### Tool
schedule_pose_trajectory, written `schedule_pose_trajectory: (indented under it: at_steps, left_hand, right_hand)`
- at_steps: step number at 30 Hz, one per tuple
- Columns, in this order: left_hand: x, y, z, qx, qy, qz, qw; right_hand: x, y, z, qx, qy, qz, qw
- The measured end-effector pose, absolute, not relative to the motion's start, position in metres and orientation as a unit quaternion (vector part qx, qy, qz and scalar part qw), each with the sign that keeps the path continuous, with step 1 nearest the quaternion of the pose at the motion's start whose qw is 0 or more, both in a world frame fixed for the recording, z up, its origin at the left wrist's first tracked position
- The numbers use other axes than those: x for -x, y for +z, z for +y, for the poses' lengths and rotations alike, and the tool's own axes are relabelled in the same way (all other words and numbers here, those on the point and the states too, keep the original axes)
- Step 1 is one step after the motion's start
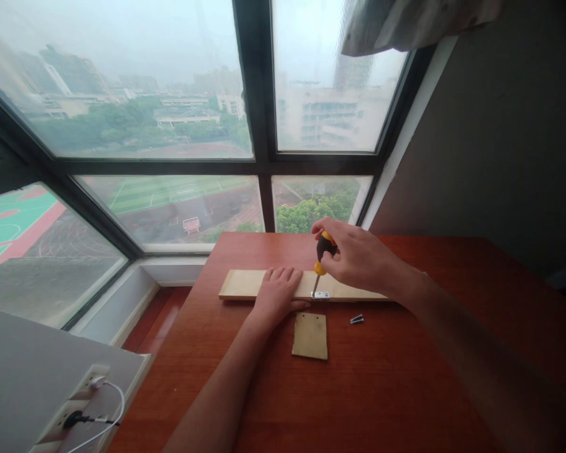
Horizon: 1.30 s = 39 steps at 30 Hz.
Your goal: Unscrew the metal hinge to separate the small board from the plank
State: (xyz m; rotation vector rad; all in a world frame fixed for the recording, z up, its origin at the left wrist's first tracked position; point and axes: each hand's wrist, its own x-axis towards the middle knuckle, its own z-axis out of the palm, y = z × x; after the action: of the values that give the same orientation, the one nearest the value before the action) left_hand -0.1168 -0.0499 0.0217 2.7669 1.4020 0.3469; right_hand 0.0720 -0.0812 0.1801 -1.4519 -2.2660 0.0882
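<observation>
A long pale wooden board (242,284) lies across the table. My left hand (279,290) rests flat on it with the fingers stretched out, left of a small metal hinge or bracket (321,295) at the board's near edge. My right hand (353,251) is closed round the black and yellow handle of a screwdriver (317,280), which stands tilted with its tip at the left end of the metal piece. Whether a screw sits under the tip is too small to tell. Nearer me lies a small thin wooden piece (310,337) with two holes along its far edge.
A few loose screws (356,319) lie on the reddish-brown table (358,390), right of the small wooden piece. Windows (170,207) rise behind the table. At lower left, a white cable (121,402) and a black plug (73,419) sit at wall sockets.
</observation>
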Motion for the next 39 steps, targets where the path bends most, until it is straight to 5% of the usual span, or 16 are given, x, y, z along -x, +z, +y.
schedule_pose_trajectory:
  at_steps: [19, 27, 34, 39]
  left_hand:
    - [0.1166, 0.0219, -0.0516, -0.885, 0.107, 0.452, 0.007]
    - [0.1165, 0.0219, -0.0515, -0.885, 0.111, 0.451, 0.002]
    - [0.1168, 0.022, -0.0513, -0.886, 0.109, 0.45, 0.002]
    - [0.1168, 0.0219, -0.0516, -0.886, 0.11, 0.451, 0.002]
  right_hand:
    - [-0.0697, 0.1813, -0.0802, 0.577, -0.047, -0.791, 0.201]
    - [-0.075, 0.1802, -0.0801, 0.517, 0.037, -0.825, 0.223]
    - [-0.0699, 0.1775, -0.0777, 0.573, -0.059, -0.792, 0.203]
    - [-0.0768, 0.1762, -0.0742, 0.524, 0.026, -0.812, 0.256]
